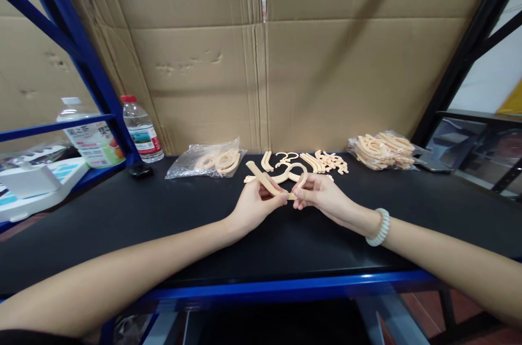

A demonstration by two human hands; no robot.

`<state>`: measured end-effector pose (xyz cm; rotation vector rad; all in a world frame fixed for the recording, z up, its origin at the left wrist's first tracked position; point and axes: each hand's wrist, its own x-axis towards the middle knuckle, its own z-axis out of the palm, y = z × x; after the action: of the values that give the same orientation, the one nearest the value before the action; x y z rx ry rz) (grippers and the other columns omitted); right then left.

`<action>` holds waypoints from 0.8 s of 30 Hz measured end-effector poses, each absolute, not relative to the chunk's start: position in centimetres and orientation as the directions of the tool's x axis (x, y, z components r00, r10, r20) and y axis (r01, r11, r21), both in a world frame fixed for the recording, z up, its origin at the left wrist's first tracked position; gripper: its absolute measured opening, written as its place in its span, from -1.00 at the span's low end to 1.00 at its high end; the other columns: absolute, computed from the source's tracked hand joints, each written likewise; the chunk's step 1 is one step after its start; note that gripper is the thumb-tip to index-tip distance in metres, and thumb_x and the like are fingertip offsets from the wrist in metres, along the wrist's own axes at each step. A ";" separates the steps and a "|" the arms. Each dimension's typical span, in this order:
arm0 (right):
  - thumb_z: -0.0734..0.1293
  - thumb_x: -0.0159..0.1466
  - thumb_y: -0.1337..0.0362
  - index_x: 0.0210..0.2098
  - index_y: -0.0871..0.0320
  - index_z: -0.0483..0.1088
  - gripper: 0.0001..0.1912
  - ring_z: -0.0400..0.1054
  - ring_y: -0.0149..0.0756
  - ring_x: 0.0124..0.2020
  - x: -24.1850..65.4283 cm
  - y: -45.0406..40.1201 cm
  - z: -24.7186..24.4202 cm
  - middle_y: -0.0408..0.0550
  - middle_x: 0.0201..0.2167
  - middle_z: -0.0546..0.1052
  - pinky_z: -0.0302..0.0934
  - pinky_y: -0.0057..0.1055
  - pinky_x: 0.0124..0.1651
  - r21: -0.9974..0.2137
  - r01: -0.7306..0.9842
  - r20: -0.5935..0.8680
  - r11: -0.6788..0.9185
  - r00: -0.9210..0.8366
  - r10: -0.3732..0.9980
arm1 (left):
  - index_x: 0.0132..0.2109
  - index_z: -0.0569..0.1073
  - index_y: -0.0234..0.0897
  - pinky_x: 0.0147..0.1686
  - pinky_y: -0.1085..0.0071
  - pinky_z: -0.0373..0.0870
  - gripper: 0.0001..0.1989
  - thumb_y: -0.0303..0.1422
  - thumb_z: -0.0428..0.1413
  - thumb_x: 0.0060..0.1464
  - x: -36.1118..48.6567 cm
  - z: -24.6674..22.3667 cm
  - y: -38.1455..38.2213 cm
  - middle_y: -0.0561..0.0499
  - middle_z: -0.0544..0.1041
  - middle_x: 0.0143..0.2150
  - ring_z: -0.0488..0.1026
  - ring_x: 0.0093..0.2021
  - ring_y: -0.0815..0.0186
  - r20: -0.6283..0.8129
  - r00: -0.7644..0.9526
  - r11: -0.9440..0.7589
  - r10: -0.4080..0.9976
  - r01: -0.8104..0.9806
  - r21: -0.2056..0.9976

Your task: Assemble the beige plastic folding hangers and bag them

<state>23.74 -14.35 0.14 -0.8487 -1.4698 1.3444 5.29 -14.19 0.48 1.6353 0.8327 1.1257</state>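
Observation:
My left hand (252, 206) pinches a beige plastic hanger arm (258, 173), whose long curved end points up and left. In my right hand (326, 197), closed between thumb and fingers, is a beige hanger hook (302, 168) with its round bend upward. The arm and the hook meet between my fingertips, just above the black tabletop; whether they are joined is hidden. Right behind my hands lies another beige hanger piece (279, 178), partly covered. Farther back are loose hanger arms (313, 163), loose hooks (287, 157) and a pile of small beige parts (332, 161).
A clear bag of beige parts (228, 161) lies left, a fuller bag (381, 150) right. A red-capped water bottle (142, 133), a larger bottle (95, 141) and a small black object (141, 170) stand left. Cardboard (346, 73) walls the back; a blue edge (285, 286) runs along the front.

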 end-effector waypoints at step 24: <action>0.27 0.24 0.30 -0.32 0.13 0.49 -0.86 0.32 -0.17 -0.24 31.7 -6.5 2.0 0.01 -0.34 0.51 0.23 -0.20 -0.12 -0.254 0.690 0.605 0.677 -0.433 0.668 | -0.34 0.53 -0.43 -0.07 0.33 0.50 -0.84 -0.55 0.32 -0.15 5.3 0.8 -13.5 -0.07 0.56 -0.29 0.54 -0.32 0.35 0.003 0.288 0.076 0.958 -0.263 0.962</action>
<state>31.70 -6.49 1.97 -1.0395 -2.1921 -0.0416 5.29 -13.49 0.78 1.1048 0.8179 1.0880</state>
